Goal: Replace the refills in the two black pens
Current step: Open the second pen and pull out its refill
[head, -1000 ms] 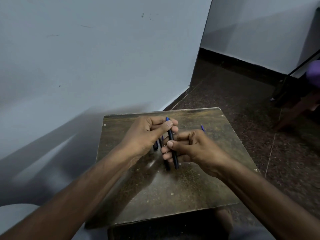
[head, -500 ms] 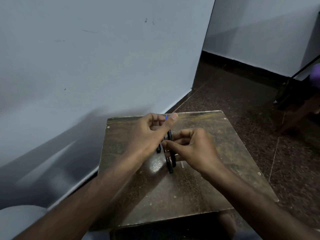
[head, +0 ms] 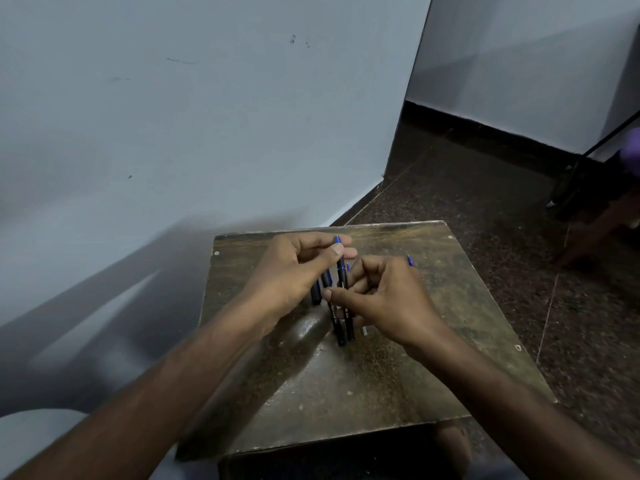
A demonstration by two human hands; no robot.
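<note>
Over the small wooden table, both hands meet on one black pen with a blue tip pointing away from me. My left hand pinches its tip end between thumb and fingers. My right hand grips the barrel lower down. A second black pen lies on the table beside it, partly under my right hand. Two black caps lie below my left hand. A blue-tipped refill pokes out behind my right hand.
The table stands close to a pale wall on the left. Dark speckled floor stretches right and behind. A dark stand with a purple object sits at the far right. My knee shows below the table's near edge.
The camera view shifted slightly. My hands stay together on the pen; the left thumb has slid along the tip end, and the refill behind my right hand shows again.
</note>
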